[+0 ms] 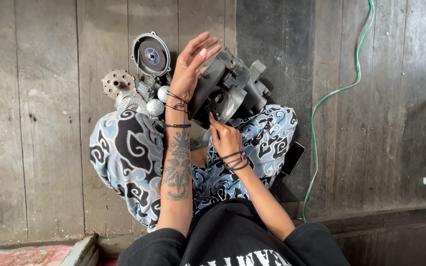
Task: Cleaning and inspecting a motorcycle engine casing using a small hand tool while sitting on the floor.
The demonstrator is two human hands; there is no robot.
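The person sits cross-legged on a floor of dark wooden planks, wearing patterned blue, black and white trousers and a black top. A grey metal engine casing stands tilted between the knees, its lower end near the right knee and its upper end pointing away from the body.

The left hand lies flat against the left side of the casing. Its fingers are stretched out and spread, so the grip is fully open; the palm only presses on the metal and does not close around anything. The forearm has a dark tattoo and several thin bracelets at the wrist.

The right hand is at the lower edge of the casing. Its fingers are curled and the index finger and thumb come together at a small dark part of the casing. The grip is nearly closed, but I cannot tell if it holds a small piece or only touches the edge.

To the left of the casing, on the floor, there is a group of metal parts: a round cover with a blue centre, a flanged hub, a shiny gear part and two small silver balls, all close together and just beside the left knee. A dark phone lies on the floor beside the right knee. A green cable runs along the planks on the right, well apart from the hands.
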